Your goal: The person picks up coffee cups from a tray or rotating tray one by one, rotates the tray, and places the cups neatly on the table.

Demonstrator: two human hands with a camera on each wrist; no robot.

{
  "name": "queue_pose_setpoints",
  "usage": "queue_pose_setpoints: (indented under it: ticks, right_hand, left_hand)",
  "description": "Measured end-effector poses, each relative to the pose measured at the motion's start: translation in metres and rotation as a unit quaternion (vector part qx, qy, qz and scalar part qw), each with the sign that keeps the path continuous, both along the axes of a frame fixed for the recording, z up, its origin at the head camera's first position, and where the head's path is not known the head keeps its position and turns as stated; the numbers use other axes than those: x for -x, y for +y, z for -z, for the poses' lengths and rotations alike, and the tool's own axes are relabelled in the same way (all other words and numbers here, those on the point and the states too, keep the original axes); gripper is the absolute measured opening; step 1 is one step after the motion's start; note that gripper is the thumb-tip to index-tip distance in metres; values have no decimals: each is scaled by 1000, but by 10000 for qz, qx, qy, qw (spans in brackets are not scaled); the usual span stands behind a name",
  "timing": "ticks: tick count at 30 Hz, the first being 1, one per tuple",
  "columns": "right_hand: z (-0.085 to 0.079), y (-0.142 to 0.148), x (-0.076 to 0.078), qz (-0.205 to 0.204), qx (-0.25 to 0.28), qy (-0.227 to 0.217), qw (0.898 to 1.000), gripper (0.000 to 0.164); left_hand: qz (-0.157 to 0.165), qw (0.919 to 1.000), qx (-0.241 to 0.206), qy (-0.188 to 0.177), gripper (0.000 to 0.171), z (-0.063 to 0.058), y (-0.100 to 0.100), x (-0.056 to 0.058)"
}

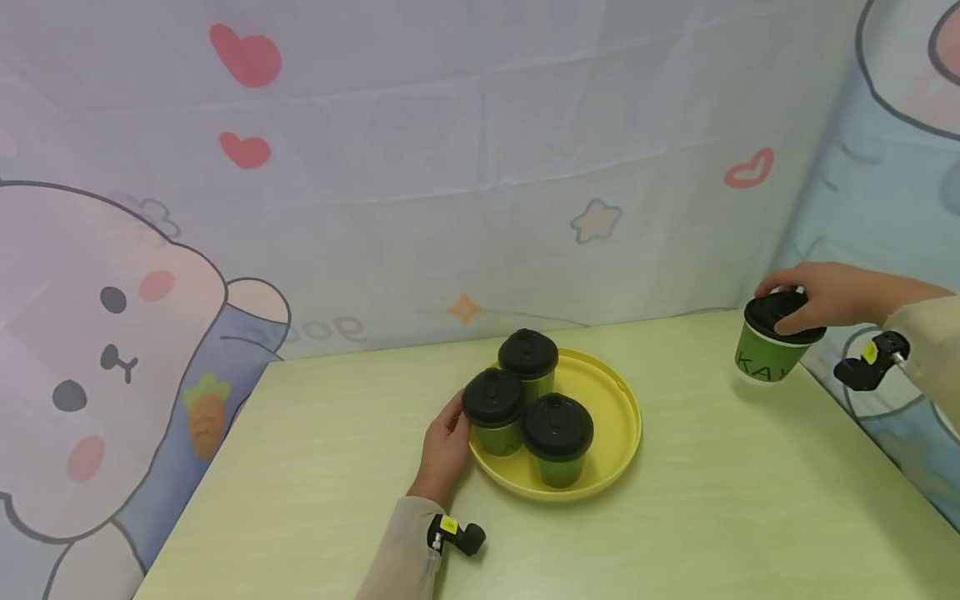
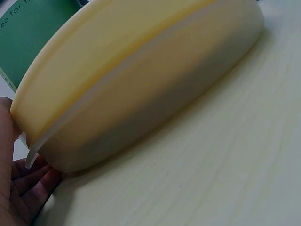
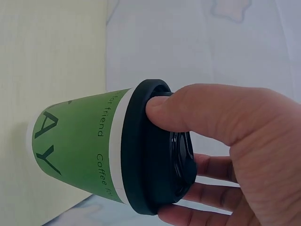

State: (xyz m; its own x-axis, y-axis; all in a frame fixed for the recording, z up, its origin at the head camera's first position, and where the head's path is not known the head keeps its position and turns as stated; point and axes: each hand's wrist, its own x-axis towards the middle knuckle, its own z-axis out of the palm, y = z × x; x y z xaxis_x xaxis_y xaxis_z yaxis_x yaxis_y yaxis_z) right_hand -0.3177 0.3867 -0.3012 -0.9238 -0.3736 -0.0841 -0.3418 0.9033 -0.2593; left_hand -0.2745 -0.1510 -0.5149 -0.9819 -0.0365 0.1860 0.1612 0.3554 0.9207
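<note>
Green cup (image 1: 772,353) under right fingers (image 3: 214,195), lid (image 3: 146,155) between them

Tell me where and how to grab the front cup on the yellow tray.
I'd grip the front cup by its black lid, thumb and fingers on opposite edges, coming from above and the right. It stands upright, the lid's edge is wider than the body below, and the left cup and back cup crowd its left and far sides, while the yellow tray is bare to its right.
</note>
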Motion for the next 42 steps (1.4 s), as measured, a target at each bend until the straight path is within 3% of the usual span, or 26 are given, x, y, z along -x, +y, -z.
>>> queue_pose_setpoints:
  ticks: [17, 42]
  right_hand:
    - [27, 14, -2, 96, 61, -9, 9999, 58]
    - [45, 26, -6, 210, 80, -13, 9997, 55]
  left_hand:
    - [-128, 9998, 49, -156, 43, -2, 0, -2]
    - [-142, 9998, 82, -87, 42, -4, 0, -1]
